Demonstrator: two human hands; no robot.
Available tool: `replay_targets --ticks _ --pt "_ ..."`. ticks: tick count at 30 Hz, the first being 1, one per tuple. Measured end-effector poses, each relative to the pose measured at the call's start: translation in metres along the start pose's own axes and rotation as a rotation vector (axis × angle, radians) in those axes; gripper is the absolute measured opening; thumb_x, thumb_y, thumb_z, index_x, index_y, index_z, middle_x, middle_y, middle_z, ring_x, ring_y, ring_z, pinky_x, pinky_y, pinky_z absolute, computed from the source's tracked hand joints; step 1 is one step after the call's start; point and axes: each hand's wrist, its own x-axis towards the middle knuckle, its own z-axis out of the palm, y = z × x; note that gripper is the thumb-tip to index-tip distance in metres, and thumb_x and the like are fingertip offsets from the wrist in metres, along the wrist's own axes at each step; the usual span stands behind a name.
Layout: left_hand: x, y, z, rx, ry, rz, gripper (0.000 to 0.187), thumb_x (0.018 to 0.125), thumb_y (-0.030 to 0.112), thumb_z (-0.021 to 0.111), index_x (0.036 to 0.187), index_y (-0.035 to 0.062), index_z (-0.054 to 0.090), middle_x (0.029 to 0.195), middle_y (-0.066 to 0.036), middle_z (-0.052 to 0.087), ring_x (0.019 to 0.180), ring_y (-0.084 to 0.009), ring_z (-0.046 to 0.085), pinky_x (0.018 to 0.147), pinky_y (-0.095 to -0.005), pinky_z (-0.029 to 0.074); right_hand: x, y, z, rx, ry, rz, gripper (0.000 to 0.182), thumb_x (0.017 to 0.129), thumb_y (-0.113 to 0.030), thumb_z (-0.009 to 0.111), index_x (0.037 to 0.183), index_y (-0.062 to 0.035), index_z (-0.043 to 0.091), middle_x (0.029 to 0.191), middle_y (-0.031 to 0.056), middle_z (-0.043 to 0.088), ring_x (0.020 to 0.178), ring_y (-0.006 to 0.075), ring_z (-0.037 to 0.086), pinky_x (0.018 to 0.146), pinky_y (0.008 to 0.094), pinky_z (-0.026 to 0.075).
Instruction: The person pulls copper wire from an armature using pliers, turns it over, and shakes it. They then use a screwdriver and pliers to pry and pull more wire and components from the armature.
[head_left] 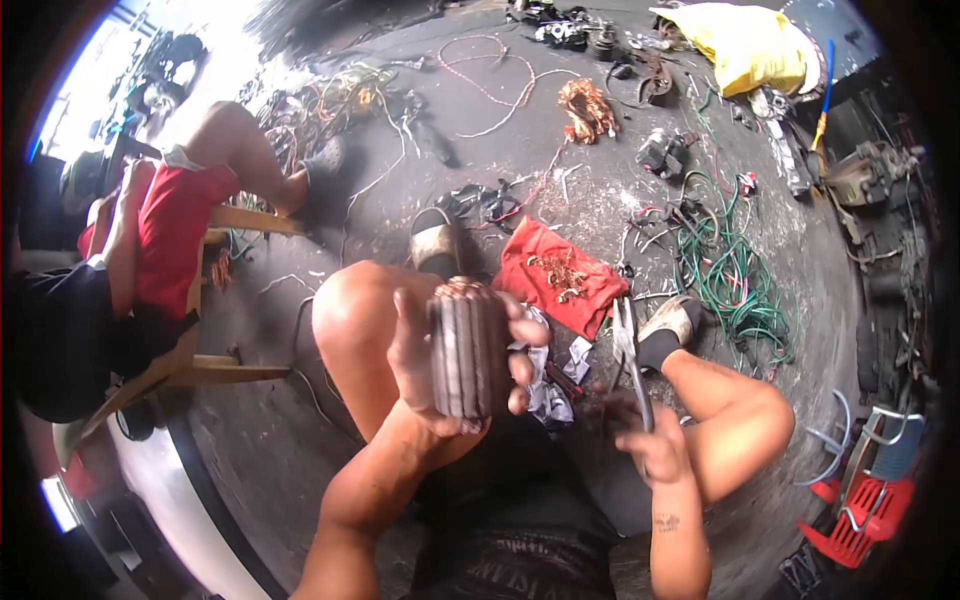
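Observation:
My left hand (408, 365) is wrapped round a motor armature (468, 355), a slotted grey metal cylinder with copper winding showing at its top end. It is held nearly upright in front of my raised knee. On the right, my right hand (657, 448) grips a pair of long-nosed pliers (627, 345), jaws pointing up and apart from the armature. Some of that hand's fingers are blurred. Beyond both hands a red cloth (540, 265) lies on the floor, with copper wire scraps (562, 277) on it.
Green wire (730, 285) lies tangled at right, with a copper wire bundle (588, 110) farther off. A yellow sack (745, 45) stands at the back right, red plastic pieces (860, 525) at lower right. At left another person in red shorts (185, 225) sits on a wooden seat (235, 370).

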Motion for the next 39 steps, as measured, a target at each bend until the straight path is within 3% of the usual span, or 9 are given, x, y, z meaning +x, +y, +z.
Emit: replay_targets --ticks 7,11,16,20,21,23,27,34,39 --pt "0.003 -0.023 0.006 0.255 -0.001 0.004 0.092 0.066 0.058 0.082 0.122 -0.0052 0.045 0.099 -0.023 0.062 0.082 -0.0303 0.067 0.069 -0.0397 0.058 -0.067 -0.050 0.032 0.112 -0.047 0.150 0.049 0.069 0.001 0.059 0.116 0.0110 0.059 0.135 0.0282 0.049 0.119 0.0359 0.057 0.102 0.0454 0.047" --pt "0.008 -0.027 0.037 0.607 0.270 0.009 0.101 0.050 0.072 0.083 0.105 -0.0057 0.048 0.085 -0.019 0.063 0.072 -0.0241 0.066 0.062 -0.0339 0.057 -0.088 -0.064 0.038 0.135 -0.220 0.143 0.046 0.071 0.004 0.057 0.116 0.0118 0.059 0.136 0.0309 0.047 0.121 0.0410 0.055 0.101 0.0503 0.046" --pt "0.011 -0.024 0.032 0.718 0.204 0.093 0.098 0.042 0.067 0.088 0.096 -0.0076 0.053 0.078 -0.014 0.063 0.065 -0.0203 0.065 0.056 -0.0299 0.056 -0.092 -0.076 0.059 0.105 -0.353 0.061 0.036 0.070 0.011 0.060 0.106 0.0173 0.061 0.123 0.0385 0.052 0.109 0.0527 0.058 0.093 0.0572 0.050" --pt "0.005 -0.018 0.026 0.869 0.046 0.062 0.091 0.046 0.051 0.095 0.105 -0.0044 0.056 0.091 -0.010 0.064 0.077 -0.0163 0.063 0.067 -0.0293 0.051 -0.083 -0.094 0.066 -0.109 -0.452 0.047 0.034 0.073 0.005 0.061 0.105 0.0153 0.063 0.118 0.0427 0.053 0.105 0.0550 0.059 0.091 0.0593 0.049" --pt "0.005 -0.018 0.027 0.898 0.049 0.077 0.091 0.045 0.051 0.096 0.105 -0.0040 0.056 0.091 -0.010 0.064 0.078 -0.0163 0.064 0.069 -0.0295 0.051 -0.084 -0.096 0.067 -0.111 -0.453 0.052 0.034 0.073 0.005 0.061 0.105 0.0153 0.063 0.118 0.0427 0.053 0.105 0.0550 0.059 0.091 0.0593 0.049" --pt "0.004 -0.016 0.031 0.923 0.056 0.094 0.091 0.044 0.050 0.096 0.105 -0.0036 0.056 0.091 -0.009 0.065 0.079 -0.0164 0.064 0.070 -0.0296 0.052 -0.086 -0.102 0.069 -0.124 -0.489 0.082 0.034 0.074 -0.004 0.061 0.104 0.0118 0.061 0.114 0.0309 0.059 0.103 0.0396 0.062 0.091 0.0467 0.050" --pt "0.006 -0.010 0.031 1.205 -0.095 0.179 0.095 0.037 0.055 0.095 0.103 -0.0030 0.059 0.090 -0.009 0.066 0.081 -0.0185 0.065 0.073 -0.0303 0.052 -0.108 -0.110 0.077 0.209 -0.274 0.420 0.034 0.071 -0.010 0.070 0.096 0.0125 0.065 0.109 0.0389 0.058 0.097 0.0458 0.066 0.085 0.0450 0.054" --pt "0.001 -0.011 0.026 1.290 -0.212 0.267 0.100 0.031 0.062 0.091 0.102 -0.0018 0.063 0.090 -0.010 0.067 0.081 -0.0223 0.066 0.075 -0.0317 0.052 -0.095 -0.108 0.076 0.215 -0.545 0.357 0.033 0.073 -0.013 0.068 0.093 0.0118 0.066 0.101 0.0378 0.062 0.091 0.0439 0.067 0.083 0.0451 0.054" --pt "0.004 -0.012 0.021 1.205 -0.330 0.310 0.095 0.033 0.063 0.090 0.098 -0.0026 0.065 0.088 -0.011 0.067 0.078 -0.0244 0.068 0.072 -0.0323 0.054 -0.091 -0.109 0.078 0.240 -0.535 0.396 0.033 0.070 -0.012 0.069 0.092 0.0118 0.065 0.100 0.0377 0.062 0.089 0.0438 0.068 0.081 0.0461 0.054"
